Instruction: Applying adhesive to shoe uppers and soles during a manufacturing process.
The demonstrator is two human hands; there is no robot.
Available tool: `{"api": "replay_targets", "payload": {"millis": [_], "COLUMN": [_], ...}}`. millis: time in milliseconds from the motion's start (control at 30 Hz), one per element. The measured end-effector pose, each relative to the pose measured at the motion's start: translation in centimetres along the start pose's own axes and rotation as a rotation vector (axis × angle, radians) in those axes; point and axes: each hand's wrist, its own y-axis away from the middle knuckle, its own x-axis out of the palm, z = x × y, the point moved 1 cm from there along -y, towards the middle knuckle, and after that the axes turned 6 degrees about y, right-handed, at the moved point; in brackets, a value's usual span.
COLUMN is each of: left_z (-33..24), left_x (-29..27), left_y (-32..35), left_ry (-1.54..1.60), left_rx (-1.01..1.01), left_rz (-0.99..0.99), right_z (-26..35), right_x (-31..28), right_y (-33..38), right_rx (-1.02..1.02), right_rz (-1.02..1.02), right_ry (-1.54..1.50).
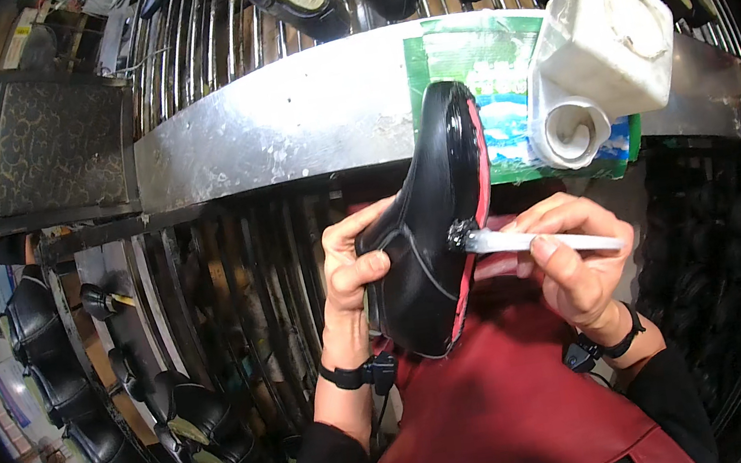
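My left hand [351, 258] is closed round the side of a black leather shoe upper [418, 267], holding it up with the toe pointing away from me. A pink-red strip [483, 182] runs along the upper's right edge. Between the fingers and thumb of my right hand [582, 254] is a white-handled brush [571, 239]. Its dark, wet-looking bristles touch the upper close to that strip. Toward the far end, the leather has a glossy, wet-looking band. Just beyond my right hand, a white plastic container [598, 34] with an open round mouth lies on a green printed plastic sheet [484, 64].
A metal ledge [269, 118] crosses in front of me. Behind it, several black shoes [301, 4] lie soles up on a rod rack. More black shoes [81, 395] fill racks at lower left. A dark patterned panel [56, 148] stands at left. I wear a red apron [500, 412].
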Motion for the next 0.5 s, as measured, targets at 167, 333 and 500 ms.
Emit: {"api": "replay_targets", "payload": {"millis": [167,333,500], "left_z": [0.1,-0.9,-1.2], "left_x": [-0.8,-0.9,-1.0], "left_y": [-0.6,-1.2,-1.5], "left_ry": [0.039,0.004,-0.029], "left_rx": [0.082,0.125,0.194], "left_rz": [0.002,-0.014,-0.059], "right_z": [1.1,3.7,3.7], "right_x": [1.8,2.4,2.4], "right_y": [1.6,2.0,-0.5], "right_rx": [-0.297,-0.293,-0.271], "right_rz": [0.243,0.56,0.358], "right_ry": [0.26,0.277,0.36]}}
